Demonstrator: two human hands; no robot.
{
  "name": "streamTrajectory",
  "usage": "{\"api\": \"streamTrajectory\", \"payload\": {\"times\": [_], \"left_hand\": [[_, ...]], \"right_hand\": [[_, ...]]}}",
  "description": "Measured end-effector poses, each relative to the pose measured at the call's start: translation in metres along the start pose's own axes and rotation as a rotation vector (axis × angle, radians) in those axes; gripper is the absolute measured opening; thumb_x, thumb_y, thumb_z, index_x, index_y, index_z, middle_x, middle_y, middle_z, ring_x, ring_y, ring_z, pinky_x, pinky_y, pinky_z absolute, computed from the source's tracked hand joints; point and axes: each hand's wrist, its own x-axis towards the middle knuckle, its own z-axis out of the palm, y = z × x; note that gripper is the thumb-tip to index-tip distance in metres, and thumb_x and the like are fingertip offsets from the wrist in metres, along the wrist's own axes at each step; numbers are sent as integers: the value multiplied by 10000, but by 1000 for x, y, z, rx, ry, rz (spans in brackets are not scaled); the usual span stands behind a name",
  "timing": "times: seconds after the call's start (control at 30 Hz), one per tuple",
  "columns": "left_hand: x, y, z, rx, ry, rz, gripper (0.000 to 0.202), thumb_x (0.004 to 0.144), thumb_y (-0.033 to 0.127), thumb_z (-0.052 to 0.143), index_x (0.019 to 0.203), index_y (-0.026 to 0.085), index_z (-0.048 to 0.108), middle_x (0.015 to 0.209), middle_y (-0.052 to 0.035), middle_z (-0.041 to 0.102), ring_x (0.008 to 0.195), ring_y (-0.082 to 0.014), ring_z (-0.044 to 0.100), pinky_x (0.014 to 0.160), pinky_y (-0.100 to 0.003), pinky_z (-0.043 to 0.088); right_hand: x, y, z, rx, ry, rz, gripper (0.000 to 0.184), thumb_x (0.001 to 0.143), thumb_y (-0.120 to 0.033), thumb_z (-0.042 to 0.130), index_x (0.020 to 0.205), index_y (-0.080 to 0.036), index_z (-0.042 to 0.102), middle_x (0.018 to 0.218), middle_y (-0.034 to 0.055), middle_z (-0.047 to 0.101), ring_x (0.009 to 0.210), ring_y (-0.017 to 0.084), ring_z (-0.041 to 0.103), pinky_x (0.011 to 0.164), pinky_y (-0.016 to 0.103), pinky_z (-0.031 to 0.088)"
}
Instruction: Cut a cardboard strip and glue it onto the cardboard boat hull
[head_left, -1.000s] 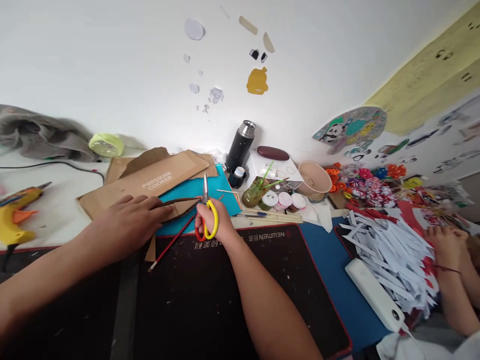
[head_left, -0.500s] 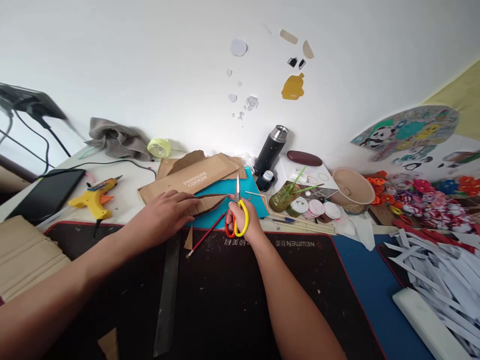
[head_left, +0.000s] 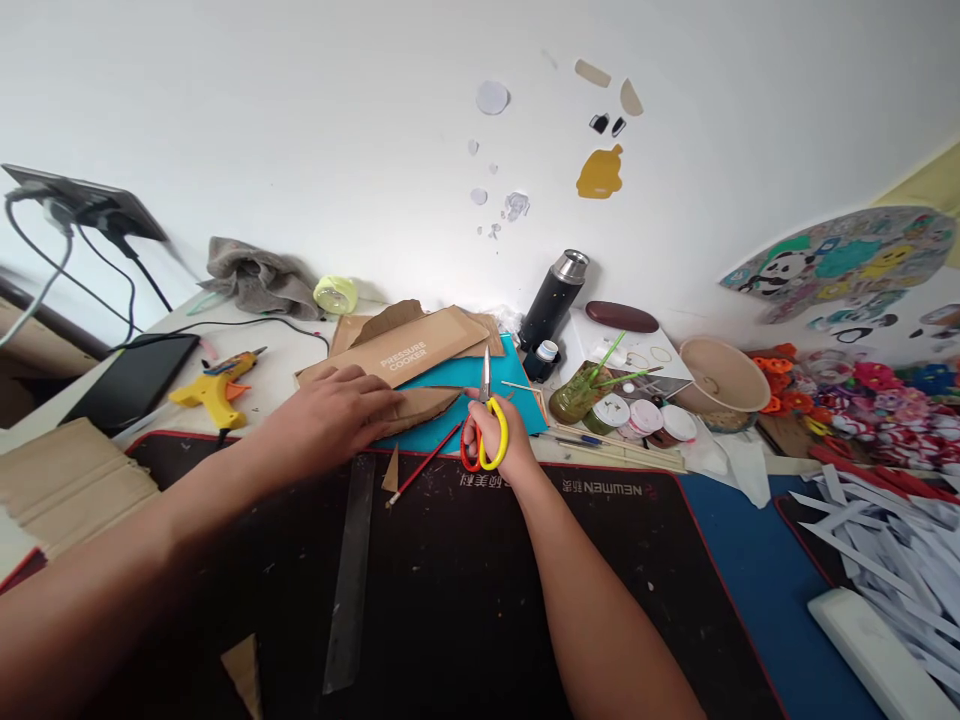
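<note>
My left hand (head_left: 330,415) lies on a pointed brown cardboard piece (head_left: 427,403) and holds its near end, fingers curled over it. My right hand (head_left: 499,440) is closed through the red and yellow handles of a pair of scissors (head_left: 485,420), whose blades point away from me and stand just right of the cardboard's tip. Both sit over a teal sheet (head_left: 510,395) at the far edge of a black desk mat (head_left: 480,590). A red pencil (head_left: 420,470) lies slanted just below the cardboard.
A metal ruler (head_left: 351,570) lies on the mat. Behind are a flattened cardboard box (head_left: 405,350), a black flask (head_left: 553,298), a jar with brushes (head_left: 571,393), paint pots (head_left: 637,415) and a bowl (head_left: 712,378). A yellow glue gun (head_left: 214,388) and tablet (head_left: 131,380) sit left; paper strips (head_left: 885,530) right.
The view has swung left, so the tablet, cables and stacked cardboard now show and another person's hand at the right has gone. Both hands keep their hold on cardboard and scissors.
</note>
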Motion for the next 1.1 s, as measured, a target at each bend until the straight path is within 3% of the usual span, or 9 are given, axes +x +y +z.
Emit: {"api": "streamTrajectory", "payload": {"times": [0.13, 0.23, 0.37, 0.53, 0.73, 0.8, 0.97, 1.1], "left_hand": [[1, -4, -9, -42, 56, -39, 397, 1074, 469, 520, 1242, 292, 833, 1261, -125, 813, 1176, -370, 712, 1028, -502, 524], [0, -8, -16, -175, 174, -200, 462, 1020, 568, 605, 1327, 287, 805, 1246, -120, 805, 1122, -359, 716, 994, -478, 552], [-1, -9, -22, -472, 269, -451, 667, 917, 637, 729, 1491, 298, 712, 1191, -94, 779, 952, -288, 705, 870, -420, 586], [-2, -6, -16, -876, 303, -521, 890, 803, 605, 875, 1576, 251, 614, 1150, -70, 713, 954, -239, 695, 848, -374, 608], [-8, 0, -2, -1157, 347, -582, 745, 705, 605, 977, 1307, 226, 755, 1090, -73, 802, 1054, -307, 741, 899, -396, 637], [-10, 4, 1, -1249, 360, -657, 740, 663, 608, 1005, 1251, 231, 759, 1106, -77, 826, 1023, -321, 762, 846, -399, 653], [-12, 12, 10, -1365, 367, -667, 582, 765, 622, 947, 1188, 248, 802, 1106, -81, 846, 917, -303, 780, 763, -375, 647], [-12, 18, 14, -1381, 384, -698, 528, 788, 671, 892, 1111, 255, 854, 1102, -86, 854, 985, -332, 784, 773, -382, 643]], "right_hand": [[1, 2, 0, -5, -3, -9, 638, 877, -505, 671, 1380, -113, 664, 503, -69, 618, 370, 169, 549, 371, 248, 413], [0, 1, -1, -6, 5, -14, 611, 862, -489, 667, 1345, -114, 670, 502, -69, 617, 376, 172, 554, 365, 245, 406], [-1, -2, 0, 0, 22, -15, 597, 847, -487, 668, 1314, -114, 672, 492, -69, 609, 360, 172, 539, 347, 247, 388], [-4, -5, 1, 25, 58, -36, 595, 849, -513, 680, 1295, -119, 678, 495, -73, 593, 362, 167, 541, 355, 246, 388], [-9, -6, 2, 51, 107, -98, 586, 856, -559, 682, 1255, -130, 683, 493, -90, 555, 364, 154, 518, 371, 248, 403], [-12, -8, 3, 60, 119, -114, 603, 862, -595, 671, 1250, -133, 678, 495, -97, 542, 358, 149, 498, 372, 254, 414], [-29, -17, 10, 72, 60, -170, 590, 910, -621, 678, 1248, -138, 696, 496, -89, 558, 364, 138, 482, 403, 254, 415], [-42, -22, 19, 36, -34, -154, 615, 922, -650, 683, 1257, -135, 701, 470, -91, 546, 354, 144, 470, 399, 255, 385]]}}
